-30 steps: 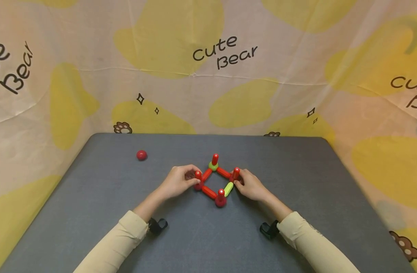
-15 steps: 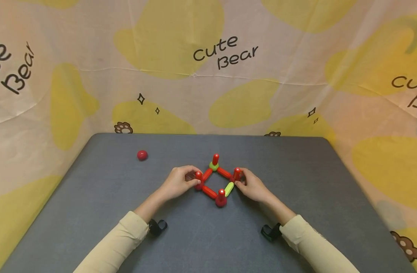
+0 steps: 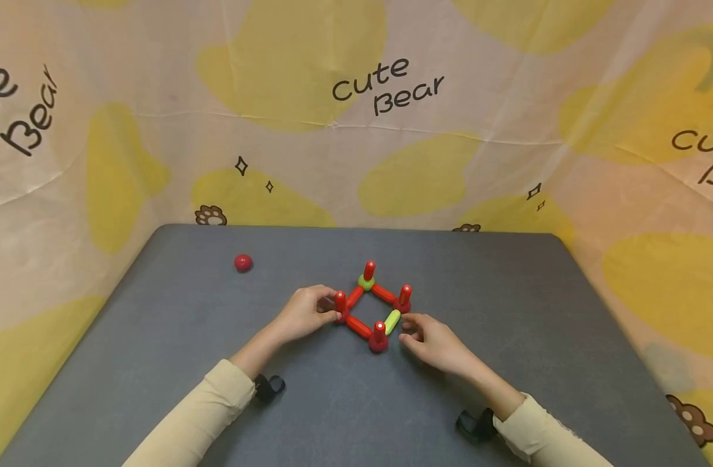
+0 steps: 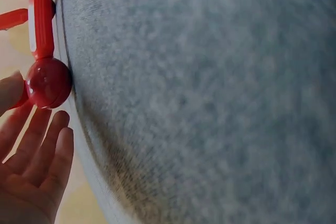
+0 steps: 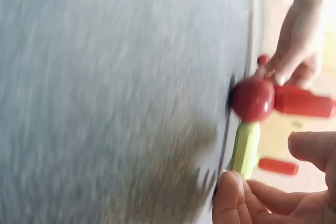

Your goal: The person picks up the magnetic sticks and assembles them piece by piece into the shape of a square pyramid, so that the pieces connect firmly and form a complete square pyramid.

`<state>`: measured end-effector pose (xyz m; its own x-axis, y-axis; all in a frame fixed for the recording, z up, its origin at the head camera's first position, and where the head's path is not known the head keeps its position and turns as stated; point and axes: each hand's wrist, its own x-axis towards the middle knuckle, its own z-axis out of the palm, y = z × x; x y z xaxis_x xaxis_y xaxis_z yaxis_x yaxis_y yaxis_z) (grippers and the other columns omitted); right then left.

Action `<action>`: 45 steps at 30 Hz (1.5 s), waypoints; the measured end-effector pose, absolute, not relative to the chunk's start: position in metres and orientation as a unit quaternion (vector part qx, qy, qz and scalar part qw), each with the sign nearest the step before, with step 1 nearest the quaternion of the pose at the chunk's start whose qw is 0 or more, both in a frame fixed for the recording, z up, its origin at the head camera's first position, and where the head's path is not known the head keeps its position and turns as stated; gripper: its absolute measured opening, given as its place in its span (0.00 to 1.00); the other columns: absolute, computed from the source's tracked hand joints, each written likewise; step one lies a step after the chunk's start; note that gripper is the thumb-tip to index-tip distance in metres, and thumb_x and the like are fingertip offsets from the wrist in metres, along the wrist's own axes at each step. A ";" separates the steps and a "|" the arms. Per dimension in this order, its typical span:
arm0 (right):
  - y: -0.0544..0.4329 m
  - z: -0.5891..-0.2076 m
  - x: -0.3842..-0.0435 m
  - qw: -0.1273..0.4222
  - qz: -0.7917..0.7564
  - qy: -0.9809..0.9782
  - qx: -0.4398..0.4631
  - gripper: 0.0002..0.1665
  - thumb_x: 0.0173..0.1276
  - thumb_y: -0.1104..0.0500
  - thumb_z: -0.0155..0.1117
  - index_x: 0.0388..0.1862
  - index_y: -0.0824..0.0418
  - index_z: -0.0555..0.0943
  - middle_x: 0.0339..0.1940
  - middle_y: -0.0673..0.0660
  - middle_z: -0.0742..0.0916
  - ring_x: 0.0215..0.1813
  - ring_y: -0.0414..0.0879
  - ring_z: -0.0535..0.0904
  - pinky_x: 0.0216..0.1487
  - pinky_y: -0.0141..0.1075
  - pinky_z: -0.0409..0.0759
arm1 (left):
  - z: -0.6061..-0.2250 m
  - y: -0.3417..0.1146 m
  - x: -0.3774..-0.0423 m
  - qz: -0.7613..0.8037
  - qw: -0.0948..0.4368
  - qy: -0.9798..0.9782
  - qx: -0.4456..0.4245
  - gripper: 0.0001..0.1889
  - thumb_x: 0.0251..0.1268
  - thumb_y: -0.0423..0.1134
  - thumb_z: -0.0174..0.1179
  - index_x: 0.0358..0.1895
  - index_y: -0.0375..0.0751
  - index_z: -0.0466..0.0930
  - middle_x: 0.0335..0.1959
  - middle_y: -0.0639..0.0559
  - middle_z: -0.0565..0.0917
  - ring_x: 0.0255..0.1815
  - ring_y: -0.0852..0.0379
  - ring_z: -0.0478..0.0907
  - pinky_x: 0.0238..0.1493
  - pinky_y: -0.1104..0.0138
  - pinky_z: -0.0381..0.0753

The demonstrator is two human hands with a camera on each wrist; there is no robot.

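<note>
A square frame of magnetic sticks and balls lies on the grey table. Three sides are red sticks [image 3: 359,327], and the fourth is a yellow-green stick [image 3: 393,322]. Red balls [image 3: 378,344] form three corners and a green ball [image 3: 366,283] the far one. Each corner bears an upright red stick [image 3: 370,269]. My left hand [image 3: 302,314] pinches the upright red stick [image 3: 340,301] at the left corner, thumb and index finger around it. My right hand [image 3: 435,342] is beside the yellow-green stick, thumb and fingers apart with nothing between them.
A loose red ball [image 3: 243,263] lies at the back left of the grey table [image 3: 309,415]. A patterned cloth [image 3: 414,162] hangs behind the table and at both sides. Black wrist straps [image 3: 270,388] sit on both arms.
My right hand has let go of the right corner and drawn back toward me, its fingers now apart. The left hand stays at the left corner; the frame has hardly moved.
</note>
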<state>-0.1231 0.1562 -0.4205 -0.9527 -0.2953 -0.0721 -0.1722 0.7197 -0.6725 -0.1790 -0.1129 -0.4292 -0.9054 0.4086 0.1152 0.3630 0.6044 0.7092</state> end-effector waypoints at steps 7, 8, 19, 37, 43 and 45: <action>0.147 -0.421 -0.118 0.090 -0.326 0.927 -0.159 0.36 0.58 0.57 0.66 0.63 0.68 0.67 0.52 0.61 0.79 0.45 0.48 0.80 0.46 0.42 0.77 | -0.432 -0.110 -0.177 0.367 0.012 0.902 0.229 0.08 0.48 0.34 0.68 0.34 0.42 0.83 0.32 0.53 0.83 0.32 0.59 0.82 0.35 0.67 0.78; 0.146 -0.422 -0.119 0.092 -0.322 0.929 -0.157 0.37 0.57 0.56 0.66 0.64 0.68 0.67 0.52 0.61 0.79 0.46 0.48 0.80 0.46 0.43 0.77 | -0.432 -0.110 -0.176 0.367 0.012 0.902 0.229 0.08 0.47 0.34 0.68 0.33 0.42 0.83 0.32 0.53 0.83 0.31 0.60 0.81 0.34 0.68 0.78; 0.146 -0.428 -0.135 0.088 -0.316 0.929 -0.171 0.41 0.55 0.54 0.68 0.65 0.67 0.65 0.51 0.61 0.77 0.46 0.49 0.78 0.44 0.41 0.77 | -0.429 -0.107 -0.164 0.366 0.024 0.905 0.215 0.08 0.46 0.34 0.69 0.31 0.41 0.82 0.30 0.52 0.80 0.28 0.63 0.81 0.30 0.72 0.77; 0.148 -0.429 -0.150 0.065 -0.311 0.927 -0.199 0.35 0.56 0.62 0.66 0.64 0.65 0.68 0.36 0.57 0.78 0.33 0.42 0.73 0.33 0.32 0.71 | -0.428 -0.101 -0.156 0.349 0.015 0.911 0.221 0.09 0.44 0.37 0.71 0.30 0.43 0.81 0.26 0.52 0.78 0.24 0.65 0.79 0.26 0.73 0.75; 0.149 -0.431 -0.150 0.065 -0.319 0.923 -0.203 0.34 0.57 0.64 0.64 0.64 0.66 0.67 0.33 0.55 0.79 0.30 0.40 0.74 0.30 0.31 0.71 | -0.428 -0.101 -0.157 0.345 0.018 0.912 0.222 0.10 0.44 0.37 0.71 0.30 0.44 0.80 0.27 0.53 0.78 0.24 0.65 0.79 0.26 0.73 0.75; 0.150 -0.431 -0.148 0.064 -0.322 0.922 -0.207 0.34 0.57 0.64 0.64 0.63 0.67 0.67 0.33 0.54 0.80 0.31 0.39 0.74 0.31 0.30 0.72 | -0.427 -0.101 -0.157 0.346 0.021 0.912 0.217 0.10 0.45 0.37 0.71 0.31 0.43 0.81 0.27 0.53 0.78 0.24 0.65 0.79 0.27 0.73 0.75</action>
